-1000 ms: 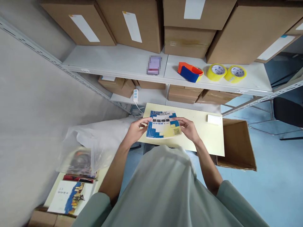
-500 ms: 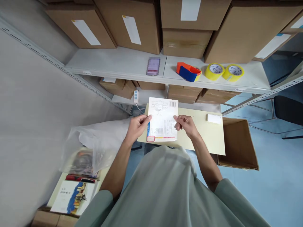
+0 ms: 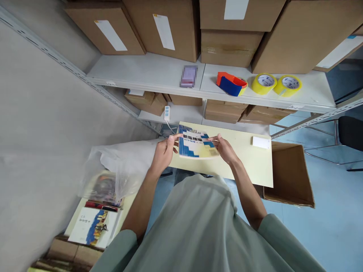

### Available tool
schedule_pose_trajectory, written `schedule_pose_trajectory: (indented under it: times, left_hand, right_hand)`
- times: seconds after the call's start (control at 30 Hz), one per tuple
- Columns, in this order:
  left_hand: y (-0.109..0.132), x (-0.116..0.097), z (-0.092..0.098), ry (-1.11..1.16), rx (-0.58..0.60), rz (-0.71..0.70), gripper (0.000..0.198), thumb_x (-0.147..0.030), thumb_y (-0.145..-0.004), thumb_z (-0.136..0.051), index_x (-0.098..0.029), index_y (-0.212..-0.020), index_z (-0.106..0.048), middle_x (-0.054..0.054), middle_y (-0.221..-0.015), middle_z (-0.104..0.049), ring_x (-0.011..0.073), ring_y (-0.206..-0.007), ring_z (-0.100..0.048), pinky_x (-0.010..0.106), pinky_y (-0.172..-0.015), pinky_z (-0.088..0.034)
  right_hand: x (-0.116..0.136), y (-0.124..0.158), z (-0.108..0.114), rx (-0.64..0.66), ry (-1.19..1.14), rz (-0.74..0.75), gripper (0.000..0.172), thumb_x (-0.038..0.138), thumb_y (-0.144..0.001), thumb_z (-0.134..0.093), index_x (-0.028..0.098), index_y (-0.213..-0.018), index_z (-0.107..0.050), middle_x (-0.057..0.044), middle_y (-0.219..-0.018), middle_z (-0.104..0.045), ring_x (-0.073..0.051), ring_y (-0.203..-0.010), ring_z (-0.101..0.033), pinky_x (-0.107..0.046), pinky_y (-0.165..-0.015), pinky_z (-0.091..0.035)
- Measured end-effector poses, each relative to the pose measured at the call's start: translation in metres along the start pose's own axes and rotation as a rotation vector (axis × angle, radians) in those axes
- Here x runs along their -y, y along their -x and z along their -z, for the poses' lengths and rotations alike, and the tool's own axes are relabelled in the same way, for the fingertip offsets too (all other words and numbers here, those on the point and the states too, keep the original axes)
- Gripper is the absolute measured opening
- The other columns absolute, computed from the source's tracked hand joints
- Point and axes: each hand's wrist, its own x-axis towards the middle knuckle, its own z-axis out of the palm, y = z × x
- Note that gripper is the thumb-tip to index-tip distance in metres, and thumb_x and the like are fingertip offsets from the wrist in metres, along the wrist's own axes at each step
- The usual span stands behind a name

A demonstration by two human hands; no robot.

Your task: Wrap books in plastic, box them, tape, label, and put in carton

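I hold a thin blue and yellow book (image 3: 197, 145) with both hands just above a pale yellow table (image 3: 249, 166). Its front cover faces up and is slightly blurred by motion. My left hand (image 3: 163, 153) grips the book's left edge, thumb on top. My right hand (image 3: 224, 148) pinches the right edge with its fingers closed on it.
A small white block (image 3: 261, 142) lies on the table's right part. An open cardboard box (image 3: 289, 173) stands to the right. A plastic bag (image 3: 113, 173) and books (image 3: 92, 226) lie at the left. The shelf (image 3: 159, 71) carries tape rolls (image 3: 276, 84), a tape dispenser (image 3: 231, 83) and cardboard boxes.
The book was front up, then flipped to show its white back cover, and now lies front up again, lower toward the table. Both hands kept hold of it.
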Motion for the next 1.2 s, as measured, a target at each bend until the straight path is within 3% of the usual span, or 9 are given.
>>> schedule_pose_trajectory:
  times: [0.13,0.33,0.53,0.63,0.73,0.83,0.93,1.07,1.2]
  left_hand:
    - [0.006,-0.005,-0.018,-0.154,0.016,-0.099,0.038,-0.055,-0.103,-0.072,-0.025,-0.123,-0.086,0.007,-0.12,-0.086,0.0218,-0.087,-0.077,0.033,-0.079,-0.063]
    - [0.028,-0.012,-0.079,-0.353,0.358,-0.337,0.03,-0.028,-0.11,-0.059,-0.032,-0.119,-0.087,0.005,-0.124,-0.086,0.0253,-0.111,-0.081,0.036,-0.096,-0.063]
    - [0.034,-0.001,-0.095,-0.38,0.354,-0.198,0.034,-0.027,-0.106,-0.067,-0.034,-0.136,-0.079,0.004,-0.118,-0.087,0.0254,-0.102,-0.082,0.036,-0.094,-0.062]
    - [0.025,0.025,-0.09,-0.184,0.257,-0.016,0.033,-0.039,-0.104,-0.07,-0.031,-0.136,-0.078,0.003,-0.118,-0.087,0.023,-0.095,-0.082,0.034,-0.091,-0.064]
    - [0.016,0.071,-0.09,0.023,0.096,0.172,0.037,-0.048,-0.103,-0.067,-0.024,-0.129,-0.078,0.009,-0.126,-0.086,0.0272,-0.111,-0.082,0.037,-0.095,-0.066]
    - [0.015,0.123,-0.098,0.036,-0.029,0.371,0.031,-0.041,-0.097,-0.071,-0.021,-0.119,-0.077,0.013,-0.125,-0.085,0.03,-0.11,-0.083,0.043,-0.102,-0.065]
    - [0.021,0.163,-0.109,-0.057,-0.037,0.54,0.022,-0.035,-0.089,-0.077,-0.022,-0.107,-0.079,0.012,-0.113,-0.087,0.0292,-0.096,-0.083,0.044,-0.096,-0.066]
    - [0.022,0.191,-0.115,-0.081,-0.012,0.596,0.018,-0.03,-0.083,-0.081,-0.024,-0.099,-0.081,0.009,-0.098,-0.086,0.028,-0.093,-0.08,0.04,-0.09,-0.065]
    - [-0.005,0.198,-0.099,-0.077,-0.046,0.585,0.017,-0.028,-0.085,-0.08,-0.023,-0.101,-0.08,0.01,-0.106,-0.086,0.0286,-0.099,-0.08,0.042,-0.098,-0.062]
  right_hand:
    - [-0.033,-0.02,-0.001,-0.03,-0.011,0.069,0.058,0.07,-0.072,-0.099,0.027,-0.1,-0.073,-0.002,-0.099,-0.085,-0.022,-0.095,-0.077,-0.038,-0.095,-0.059]
    - [-0.07,-0.032,-0.017,0.002,-0.104,0.041,0.056,0.071,-0.067,-0.096,0.025,-0.092,-0.077,-0.008,-0.092,-0.085,-0.034,-0.102,-0.08,-0.048,-0.095,-0.064]
    - [-0.098,-0.031,-0.008,-0.049,-0.134,0.026,0.054,0.065,-0.068,-0.097,0.024,-0.098,-0.08,-0.01,-0.1,-0.088,-0.036,-0.105,-0.081,-0.052,-0.101,-0.065]
    - [-0.118,-0.032,0.008,-0.141,-0.15,-0.049,0.058,0.063,-0.063,-0.103,0.025,-0.098,-0.074,-0.007,-0.096,-0.088,-0.031,-0.096,-0.082,-0.051,-0.103,-0.064]
    - [-0.141,-0.028,0.024,-0.19,-0.157,-0.159,0.068,0.069,-0.058,-0.104,0.025,-0.1,-0.074,-0.008,-0.099,-0.089,-0.029,-0.095,-0.082,-0.05,-0.104,-0.063]
    - [-0.166,-0.019,0.034,-0.183,-0.095,-0.248,0.07,0.073,-0.054,-0.103,0.023,-0.095,-0.079,-0.011,-0.101,-0.089,-0.031,-0.098,-0.082,-0.05,-0.104,-0.062]
    - [-0.187,-0.014,0.036,-0.182,-0.035,-0.331,0.069,0.074,-0.05,-0.104,0.023,-0.092,-0.082,-0.01,-0.097,-0.088,-0.033,-0.098,-0.082,-0.052,-0.101,-0.062]
    - [-0.201,-0.025,0.033,-0.196,-0.005,-0.381,0.068,0.072,-0.047,-0.103,0.023,-0.091,-0.085,-0.009,-0.097,-0.088,-0.034,-0.102,-0.082,-0.055,-0.105,-0.061]
    - [-0.191,-0.058,0.025,-0.19,-0.006,-0.335,0.068,0.068,-0.049,-0.102,0.023,-0.097,-0.085,-0.009,-0.101,-0.088,-0.034,-0.107,-0.081,-0.055,-0.111,-0.059]
